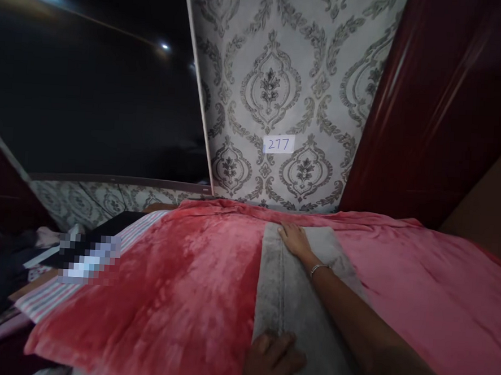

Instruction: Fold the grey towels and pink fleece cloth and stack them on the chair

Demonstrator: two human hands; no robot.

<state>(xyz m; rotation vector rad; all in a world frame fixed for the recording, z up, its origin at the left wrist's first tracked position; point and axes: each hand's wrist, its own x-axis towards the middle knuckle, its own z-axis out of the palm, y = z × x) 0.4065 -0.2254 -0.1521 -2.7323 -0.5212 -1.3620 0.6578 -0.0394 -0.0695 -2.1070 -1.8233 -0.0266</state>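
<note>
Right of the black television (99,82) is patterned wallpaper (271,84) bearing a paper label (278,144) marked 277; farther right of the television stands a glossy dark-red panel (429,102); below the television lies a striped cloth (42,299)

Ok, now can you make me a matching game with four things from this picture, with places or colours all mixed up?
Things:
1. Grey cloth
2. Bracelet
3. Number card
4. Big screen

Places and colours:
A. Around the right wrist
B. Black
C. Under the left hand and right hand
D. On the patterned wall

Pairs: 1-C, 2-A, 3-D, 4-B
</note>
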